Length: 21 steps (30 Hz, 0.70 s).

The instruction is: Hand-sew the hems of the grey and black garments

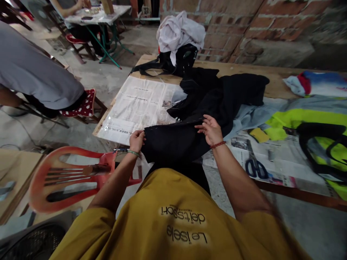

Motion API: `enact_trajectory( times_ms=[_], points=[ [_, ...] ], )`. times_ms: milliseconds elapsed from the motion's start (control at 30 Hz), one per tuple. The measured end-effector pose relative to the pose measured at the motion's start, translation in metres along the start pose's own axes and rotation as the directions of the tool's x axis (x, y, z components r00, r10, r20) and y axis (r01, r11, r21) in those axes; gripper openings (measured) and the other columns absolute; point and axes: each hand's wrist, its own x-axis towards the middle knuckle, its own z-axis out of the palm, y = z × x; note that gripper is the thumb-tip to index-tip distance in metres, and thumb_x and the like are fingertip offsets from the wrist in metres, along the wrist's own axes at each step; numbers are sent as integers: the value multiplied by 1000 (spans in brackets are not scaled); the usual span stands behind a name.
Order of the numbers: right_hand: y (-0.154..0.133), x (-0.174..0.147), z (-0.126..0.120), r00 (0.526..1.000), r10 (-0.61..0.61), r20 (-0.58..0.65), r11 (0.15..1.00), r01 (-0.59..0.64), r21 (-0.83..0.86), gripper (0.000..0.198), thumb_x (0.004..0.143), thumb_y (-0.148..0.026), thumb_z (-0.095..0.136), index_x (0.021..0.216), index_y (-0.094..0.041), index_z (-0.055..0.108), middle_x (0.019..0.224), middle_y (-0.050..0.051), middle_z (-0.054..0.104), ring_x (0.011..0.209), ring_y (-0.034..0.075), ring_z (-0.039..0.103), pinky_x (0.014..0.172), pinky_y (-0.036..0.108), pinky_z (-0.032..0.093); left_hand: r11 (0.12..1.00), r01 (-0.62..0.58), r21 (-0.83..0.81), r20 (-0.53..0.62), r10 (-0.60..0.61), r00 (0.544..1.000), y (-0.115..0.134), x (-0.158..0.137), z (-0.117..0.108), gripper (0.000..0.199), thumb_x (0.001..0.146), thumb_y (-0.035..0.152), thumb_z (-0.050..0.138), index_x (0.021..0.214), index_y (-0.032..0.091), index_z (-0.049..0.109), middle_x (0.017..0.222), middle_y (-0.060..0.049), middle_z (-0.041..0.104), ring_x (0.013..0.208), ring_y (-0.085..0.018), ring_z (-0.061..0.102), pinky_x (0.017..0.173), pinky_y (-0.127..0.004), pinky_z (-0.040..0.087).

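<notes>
A piece of black fabric (173, 142) stretches between my two hands at the near edge of the table, with short pale stitches along its upper fold. My left hand (137, 141) pinches its left corner, fingers closed on the cloth. At the fold's right end, my right hand (210, 130) touches the fabric with its fingers loosely spread. The cloth runs on into a heap of dark fabric (230, 90) farther back on the table. What the whole garment is, I cannot tell.
Newspaper (132, 97) covers parts of the wooden table. Blue-handled scissors (255, 168) lie to the right, near yellow-and-grey clothing (287, 115). A black bag (179, 59) carries a pale cloth (181, 32). A red plastic chair (73, 155) stands left; a seated person (35, 68) is beyond it.
</notes>
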Motion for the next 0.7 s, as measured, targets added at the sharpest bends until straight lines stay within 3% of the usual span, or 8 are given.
enact_trajectory(
  times_ms=[167, 300, 433, 567, 633, 700],
  points=[
    [-5, -6, -4, 999, -32, -43, 998, 34, 56, 46, 68, -24, 64, 113, -24, 55, 104, 0, 65, 70, 13, 72, 46, 16, 49, 983, 165, 80, 201, -178, 963, 9, -6, 15, 23, 79, 30, 70, 70, 15, 56, 58, 4, 56, 37, -7, 49, 32, -17, 23],
    [-16, 0, -10, 981, -100, -164, 993, 108, 38, 38, 66, -21, 64, 104, -22, 57, 86, -3, 66, 63, 10, 69, 42, 14, 43, 979, 201, -1, 249, -195, 949, 22, -1, 32, 22, 69, 20, 77, 79, 16, 58, 48, 9, 50, 33, -6, 44, 33, -15, 24],
    [-38, 6, -20, 916, -205, -345, 977, 211, -22, 25, 70, -23, 65, 94, -21, 57, 68, -7, 60, 56, 9, 65, 38, 12, 34, 974, 74, -216, 363, 9, 932, 50, 3, 33, 22, 66, 15, 72, 87, 16, 67, 44, 9, 49, 35, -6, 43, 37, -16, 32],
    [-52, -6, -25, 836, -307, -455, 947, 314, -64, 20, 73, -27, 65, 90, -19, 58, 58, -8, 55, 51, 10, 62, 39, 13, 32, 908, -103, -406, 388, 274, 880, 72, -3, 17, 34, 61, 16, 71, 95, 16, 75, 71, 2, 70, 52, -7, 56, 49, -18, 43],
    [-48, -16, -24, 835, -285, -470, 955, 290, -64, 19, 71, -26, 64, 88, -19, 59, 54, -8, 55, 48, 10, 60, 38, 14, 32, 899, -125, -419, 378, 298, 877, 67, -10, 8, 38, 58, 16, 73, 95, 17, 76, 78, 1, 72, 58, -9, 59, 52, -18, 43],
    [-38, -25, -23, 864, -191, -465, 981, 184, -61, 19, 69, -27, 65, 85, -18, 60, 54, -7, 57, 46, 10, 59, 36, 14, 30, 931, -60, -360, 405, 214, 889, 50, -18, 3, 38, 55, 16, 74, 93, 17, 76, 69, 2, 69, 51, -7, 53, 48, -17, 38]
  ],
)
